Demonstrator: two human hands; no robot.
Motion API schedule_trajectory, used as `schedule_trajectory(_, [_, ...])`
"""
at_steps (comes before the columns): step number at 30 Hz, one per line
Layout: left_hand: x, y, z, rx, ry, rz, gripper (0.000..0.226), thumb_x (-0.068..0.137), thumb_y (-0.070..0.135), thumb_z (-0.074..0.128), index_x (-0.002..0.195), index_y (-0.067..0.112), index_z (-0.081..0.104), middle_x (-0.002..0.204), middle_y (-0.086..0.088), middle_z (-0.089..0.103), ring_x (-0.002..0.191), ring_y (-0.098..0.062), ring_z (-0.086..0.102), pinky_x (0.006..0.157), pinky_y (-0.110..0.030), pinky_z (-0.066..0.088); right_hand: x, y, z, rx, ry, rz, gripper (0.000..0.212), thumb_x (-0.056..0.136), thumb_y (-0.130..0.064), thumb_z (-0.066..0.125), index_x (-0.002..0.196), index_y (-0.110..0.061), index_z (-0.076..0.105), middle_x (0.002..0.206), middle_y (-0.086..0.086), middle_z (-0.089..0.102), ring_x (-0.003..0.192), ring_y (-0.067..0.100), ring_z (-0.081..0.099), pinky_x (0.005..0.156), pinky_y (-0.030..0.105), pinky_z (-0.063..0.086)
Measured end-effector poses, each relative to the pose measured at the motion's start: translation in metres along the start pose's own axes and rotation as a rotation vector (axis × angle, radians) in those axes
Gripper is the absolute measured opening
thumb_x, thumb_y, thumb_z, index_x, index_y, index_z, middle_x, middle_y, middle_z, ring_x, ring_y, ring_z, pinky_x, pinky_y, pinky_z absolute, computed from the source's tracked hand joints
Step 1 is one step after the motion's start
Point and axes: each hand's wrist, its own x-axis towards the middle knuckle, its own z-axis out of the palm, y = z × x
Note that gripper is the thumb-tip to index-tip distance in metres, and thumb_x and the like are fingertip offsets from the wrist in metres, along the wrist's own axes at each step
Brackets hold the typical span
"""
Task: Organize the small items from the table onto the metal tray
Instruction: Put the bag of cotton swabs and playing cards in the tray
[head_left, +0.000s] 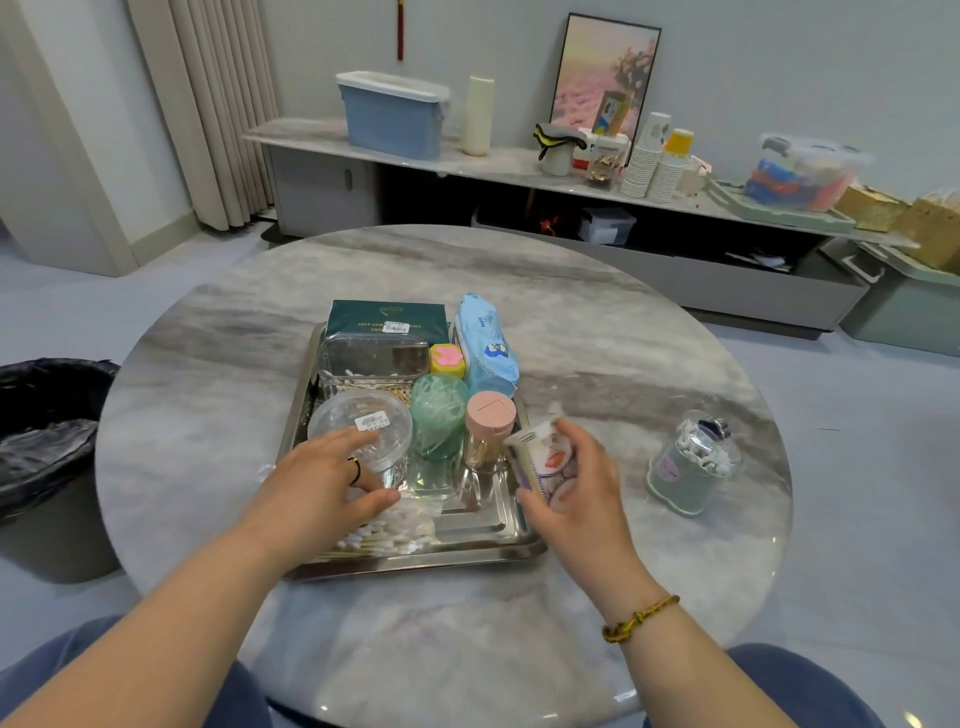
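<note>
Over the metal tray (483, 525), the right hand (576, 486) squeezes a small printed packet (543, 457) (tilted), while just left the left hand (324, 480) rests spread open on a clear jar (361, 428).

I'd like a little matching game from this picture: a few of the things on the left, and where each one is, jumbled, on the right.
Things:
1. pink-lidded jar
2. small printed packet
3. pale green jar
4. round clear tub

Places:
A. on the table, off the metal tray, to the right
B. under the left hand
C. held in the right hand
D. upright on the tray beside a green container

Pairs: 1-D, 2-C, 3-A, 4-B
</note>
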Motion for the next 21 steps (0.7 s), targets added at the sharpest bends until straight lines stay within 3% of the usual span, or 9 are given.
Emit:
schedule_trajectory(2, [0.000,0.000,-0.001,-0.017,-0.010,-0.005,0.022,0.078,0.036,0.064,0.084,0.017,0.073,0.141,0.007,0.043,0.132,-0.011,0.035,0.108,-0.029,0.028,0.000,-0.007,0.010,-0.014,-0.119,-0.154,0.063,0.070,-0.013,0.063,0.125,-0.031,0.035,0.118,-0.007,0.041,0.100,-0.001,0.026,0.085,0.008,0.028])
schedule_trajectory(4, [-0.001,0.001,-0.003,-0.018,-0.022,-0.002,0.013,0.077,0.036,0.065,0.081,0.026,0.071,0.142,0.008,0.041,0.133,-0.010,0.032,0.110,-0.029,0.026,0.002,-0.010,0.019,-0.025,-0.270,-0.213,0.064,0.071,-0.011,0.059,0.126,-0.032,0.033,0.118,-0.011,0.036,0.101,-0.005,0.024,0.090,0.008,0.025])
schedule_trajectory(6, [0.000,0.002,-0.006,-0.018,-0.049,0.001,0.006,0.076,0.036,0.066,0.071,0.038,0.064,0.143,0.008,0.040,0.134,-0.010,0.030,0.111,-0.029,0.024,0.006,-0.009,0.026,-0.077,-0.432,-0.218,0.064,0.076,-0.002,0.059,0.132,-0.020,0.034,0.127,-0.004,0.040,0.112,0.003,0.030,0.097,0.011,0.021])
schedule_trajectory(9, [0.000,0.002,-0.008,-0.016,-0.091,0.011,0.031,0.074,0.036,0.069,0.057,0.048,0.046,0.143,0.008,0.039,0.134,-0.009,0.030,0.111,-0.028,0.022,0.017,-0.008,0.030,-0.158,-0.589,-0.212,0.065,0.078,0.003,0.055,0.136,-0.015,0.030,0.141,0.004,0.036,0.129,0.018,0.031,0.102,0.013,0.021])
schedule_trajectory(13, [0.003,-0.001,-0.006,-0.004,-0.064,0.021,0.005,0.074,0.036,0.068,0.079,0.034,0.069,0.143,0.008,0.040,0.134,-0.009,0.030,0.109,-0.026,0.022,0.032,-0.007,0.032,-0.347,-0.771,-0.248,0.066,0.080,0.005,0.050,0.139,-0.016,0.028,0.145,0.004,0.034,0.133,0.022,0.028,0.110,0.026,0.023])
schedule_trajectory(15, [0.006,-0.004,-0.003,0.020,-0.053,0.014,0.017,0.075,0.036,0.068,0.085,0.023,0.073,0.143,0.008,0.040,0.134,-0.009,0.031,0.109,-0.025,0.022,0.038,-0.004,0.036,-0.444,-0.836,-0.288,0.065,0.080,0.006,0.049,0.138,-0.016,0.030,0.145,0.006,0.036,0.133,0.024,0.029,0.111,0.028,0.024])
schedule_trajectory(18, [0.007,-0.003,-0.003,0.027,-0.046,0.010,0.018,0.075,0.037,0.067,0.084,0.022,0.073,0.143,0.009,0.040,0.133,-0.009,0.031,0.109,-0.026,0.023,0.044,-0.003,0.037,-0.506,-0.920,-0.325,0.063,0.080,0.002,0.054,0.137,-0.015,0.034,0.142,0.007,0.041,0.131,0.026,0.034,0.111,0.031,0.027])
schedule_trajectory(21, [0.008,-0.004,-0.002,0.051,-0.048,0.020,0.021,0.078,0.038,0.064,0.090,0.022,0.071,0.143,0.009,0.039,0.133,-0.011,0.031,0.109,-0.028,0.024,0.047,-0.004,0.032,-0.420,-0.936,-0.249,0.058,0.082,-0.014,0.063,0.134,-0.016,0.039,0.143,0.004,0.041,0.131,0.021,0.035,0.108,0.024,0.024])
